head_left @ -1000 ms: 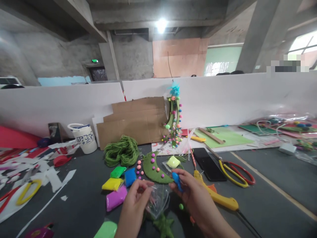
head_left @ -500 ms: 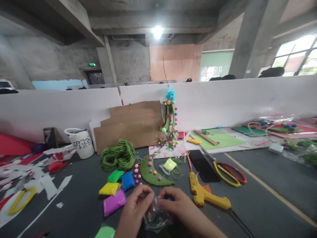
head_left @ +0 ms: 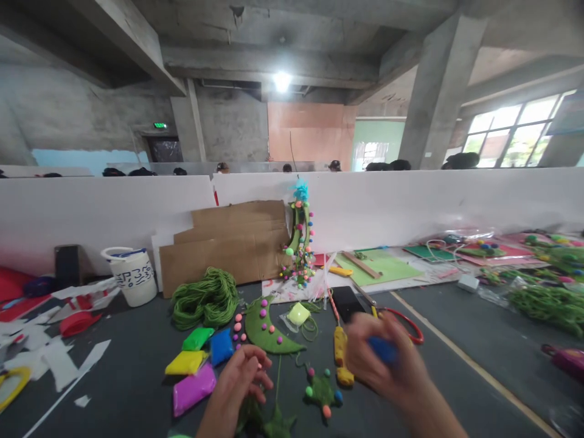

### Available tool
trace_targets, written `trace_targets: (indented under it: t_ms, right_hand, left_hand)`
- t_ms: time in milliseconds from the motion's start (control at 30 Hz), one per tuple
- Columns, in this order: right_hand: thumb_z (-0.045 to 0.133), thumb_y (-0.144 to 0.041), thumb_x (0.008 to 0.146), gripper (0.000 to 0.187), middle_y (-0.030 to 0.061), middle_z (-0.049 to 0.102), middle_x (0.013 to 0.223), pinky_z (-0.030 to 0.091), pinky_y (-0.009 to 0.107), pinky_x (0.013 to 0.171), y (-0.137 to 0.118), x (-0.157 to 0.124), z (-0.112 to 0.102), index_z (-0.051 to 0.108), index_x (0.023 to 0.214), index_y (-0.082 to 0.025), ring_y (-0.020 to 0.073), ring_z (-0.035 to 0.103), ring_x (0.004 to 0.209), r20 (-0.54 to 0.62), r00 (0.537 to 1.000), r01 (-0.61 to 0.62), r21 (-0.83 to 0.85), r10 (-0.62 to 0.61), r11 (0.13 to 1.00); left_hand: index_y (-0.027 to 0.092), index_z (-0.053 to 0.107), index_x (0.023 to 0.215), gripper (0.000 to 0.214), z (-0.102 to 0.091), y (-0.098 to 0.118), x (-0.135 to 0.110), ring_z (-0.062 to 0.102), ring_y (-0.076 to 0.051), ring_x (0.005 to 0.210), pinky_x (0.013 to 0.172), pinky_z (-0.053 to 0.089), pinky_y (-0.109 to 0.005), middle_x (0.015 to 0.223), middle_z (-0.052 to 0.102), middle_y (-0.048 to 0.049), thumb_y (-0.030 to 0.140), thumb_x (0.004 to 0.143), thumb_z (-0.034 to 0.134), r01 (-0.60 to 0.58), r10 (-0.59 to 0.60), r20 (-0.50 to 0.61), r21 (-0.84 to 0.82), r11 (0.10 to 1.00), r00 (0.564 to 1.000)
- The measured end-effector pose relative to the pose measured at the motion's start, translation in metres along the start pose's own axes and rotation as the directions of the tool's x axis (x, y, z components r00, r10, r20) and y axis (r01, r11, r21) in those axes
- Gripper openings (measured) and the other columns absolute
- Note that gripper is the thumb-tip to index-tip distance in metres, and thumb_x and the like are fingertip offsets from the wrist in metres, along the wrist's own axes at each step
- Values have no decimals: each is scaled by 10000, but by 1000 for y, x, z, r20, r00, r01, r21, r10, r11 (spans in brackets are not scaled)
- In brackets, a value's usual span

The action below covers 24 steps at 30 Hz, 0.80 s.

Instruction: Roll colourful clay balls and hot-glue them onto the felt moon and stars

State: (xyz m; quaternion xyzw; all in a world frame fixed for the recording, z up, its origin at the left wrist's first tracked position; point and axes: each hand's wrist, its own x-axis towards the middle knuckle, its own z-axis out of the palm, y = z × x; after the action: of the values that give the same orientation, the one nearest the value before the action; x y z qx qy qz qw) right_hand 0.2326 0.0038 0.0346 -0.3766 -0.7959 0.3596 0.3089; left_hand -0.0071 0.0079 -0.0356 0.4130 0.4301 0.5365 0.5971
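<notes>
My left hand (head_left: 244, 384) hovers over the table with bent fingers spread apart, and a small pink ball shows by its fingertips. Smeared by motion, my right hand (head_left: 381, 350) is closed round a blue lump (head_left: 384, 351) above the yellow glue gun (head_left: 340, 353). Between the hands lies a green star (head_left: 322, 390) with coloured balls on its points. Behind it is a green felt crescent (head_left: 269, 333) dotted with purple and pink balls. Plain green stars (head_left: 279, 423) lie at the bottom edge, partly hidden by my left hand.
Clay packets (head_left: 195, 389), green yarn (head_left: 205, 298) and a white bucket (head_left: 132, 277) stand left. A decorated hanging piece (head_left: 301, 243) is before the white partition (head_left: 387, 204). Scissors (head_left: 413, 328) and a phone (head_left: 345, 303) lie behind my right hand. Paper scraps cover the far left.
My hands have parted; the clear plastic bag between them is gone from there. My right hand has swung right with the blue lump. The star beneath now shows, and the view has turned right.
</notes>
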Motion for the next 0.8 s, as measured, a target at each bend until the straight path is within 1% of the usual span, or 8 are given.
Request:
trace_targets:
  t_ms: [67,100,200,300,367,500,700,800]
  right_hand:
    - [180,-272,999,421,48,690,832,498,246,548,-4,12,21,545,1186,-175,138,642,613,-104,994,-23,67,30,998]
    - [163,-210,973,449,48,695,819,504,255,553,-7,18,33,583,1128,-177,160,651,631,-132,990,-30,91,42,995]
    - [433,-103,807,293,40,685,882,493,281,668,-15,30,67,630,986,-226,222,648,787,-206,977,-38,109,60,993]
    - [518,-9,678,319,38,636,910,467,301,753,-16,33,86,622,872,-239,233,609,861,-224,974,-14,124,41,992]
    - [536,9,644,313,32,604,940,477,286,738,-11,33,88,618,829,-230,220,600,870,-204,979,6,160,28,987]
    - [561,-27,677,297,3,603,869,483,239,650,8,37,86,592,911,-208,167,604,755,-196,979,-16,229,62,973]
    - [577,-45,709,189,2,601,773,449,259,672,21,32,91,619,849,-165,164,567,724,-280,951,-83,184,134,979]
    - [600,-83,746,146,10,631,770,451,261,680,19,27,92,654,855,-165,167,588,721,-254,961,-73,158,113,985]
  left_hand:
    - [174,569,768,495,5,-4,-5,626,-139,478,379,441,-208,683,645,-14,619,600,703,34,-33,52,-14,999,998]
    - [178,568,790,496,7,-5,-8,628,-145,468,374,438,-211,674,649,-15,629,617,684,65,-63,90,-30,997,994]
    - [205,557,915,488,10,-9,-14,607,-134,438,380,438,-213,625,629,18,627,682,630,177,-158,178,-95,980,971]
    - [206,555,929,395,6,-10,-13,557,-82,440,397,406,-167,597,589,54,520,718,667,169,-157,125,-94,981,980]
    - [192,561,876,354,2,-9,-10,544,-72,456,413,404,-164,604,589,55,455,696,714,128,-121,96,-72,989,988]
    - [169,583,837,369,-3,-9,-5,586,-109,491,458,452,-214,609,607,38,405,629,775,92,-87,87,-55,994,992]
    - [161,618,811,343,0,-8,-9,604,-107,537,502,442,-213,678,636,14,372,603,792,58,-58,20,-33,998,998]
    - [164,613,796,318,3,-4,-14,585,-91,536,502,426,-202,673,622,21,375,625,779,90,-90,35,-4,996,995]
